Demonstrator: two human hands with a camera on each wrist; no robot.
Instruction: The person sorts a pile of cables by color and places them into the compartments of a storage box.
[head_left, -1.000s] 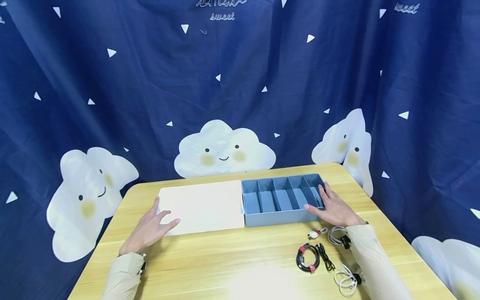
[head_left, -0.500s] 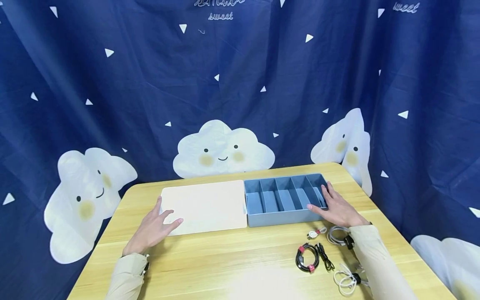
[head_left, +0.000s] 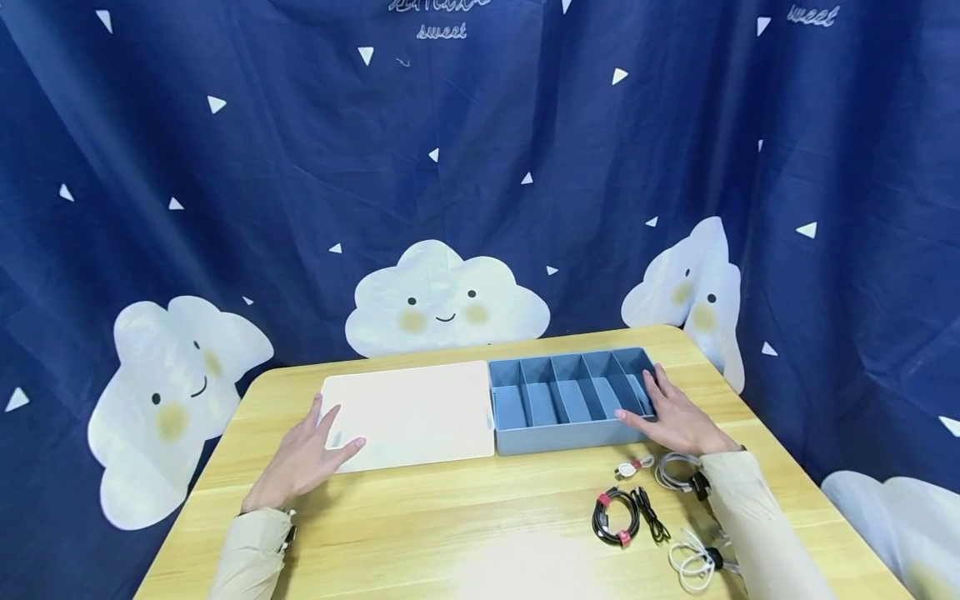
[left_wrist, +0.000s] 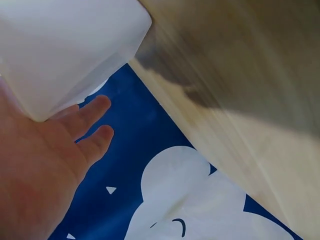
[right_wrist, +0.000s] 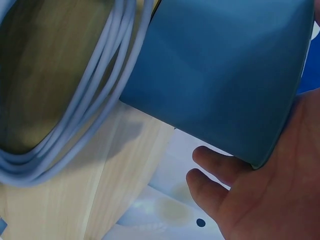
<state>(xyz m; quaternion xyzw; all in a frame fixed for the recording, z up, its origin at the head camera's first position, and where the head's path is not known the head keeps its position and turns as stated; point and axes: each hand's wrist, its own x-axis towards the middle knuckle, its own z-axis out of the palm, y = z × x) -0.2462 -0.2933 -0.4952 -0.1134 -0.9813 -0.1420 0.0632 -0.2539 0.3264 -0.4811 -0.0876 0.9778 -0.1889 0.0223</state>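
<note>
In the head view a white rectangular box-like piece (head_left: 412, 412) with a plain top lies on the table, its right end against a blue divided box (head_left: 570, 435). My left hand (head_left: 300, 458) rests at the left end of the white piece, fingers spread and thumb over its front edge. At the blue box's right end, my right hand (head_left: 675, 421) lies with its thumb at the front rim and its fingers along the side. Both wrist views show extended fingers beside a corner: the left palm by the white piece (left_wrist: 70, 50), the right palm by the blue box (right_wrist: 215, 75).
Nearer me on the right lie a small white cable (head_left: 633, 467), a coiled grey cable (head_left: 667, 472), a black coil with red ties (head_left: 616, 517), a thin black cable (head_left: 651, 514) and a white coil (head_left: 692, 562). Behind the wooden table (head_left: 450, 517) hangs a blue curtain (head_left: 465, 200).
The white piece and the blue box have shifted slightly to the right together with both hands. My left index finger has straightened. The cables have stayed in place.
</note>
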